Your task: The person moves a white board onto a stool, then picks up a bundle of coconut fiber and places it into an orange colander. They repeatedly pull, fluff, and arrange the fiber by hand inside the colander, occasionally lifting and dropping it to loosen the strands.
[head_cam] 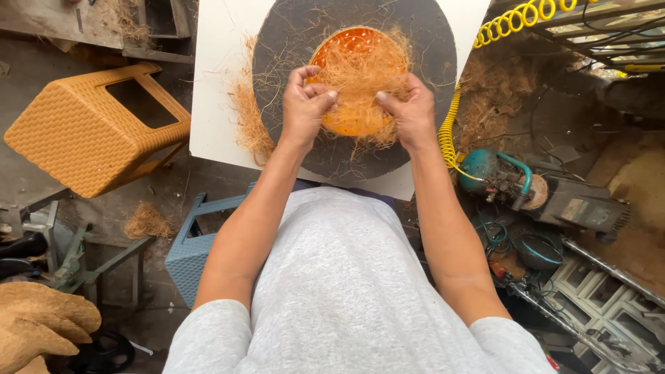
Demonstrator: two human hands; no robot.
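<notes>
Below our grey shirt [346,277], our left hand [303,104] and right hand [410,109] pinch coir fibre [360,69] over the orange bowl [353,83], spreading it evenly on the dark round disc [422,41].

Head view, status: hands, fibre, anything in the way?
Left hand and right hand pinching coir fibre over orange mould. Loose strands on dark disc. Nothing blocking.

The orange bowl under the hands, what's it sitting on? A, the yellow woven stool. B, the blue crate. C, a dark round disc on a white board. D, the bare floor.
C: the orange bowl, draped in coir fibre that the left hand and right hand pinch, rests on the dark round disc lying on a white board.
</notes>
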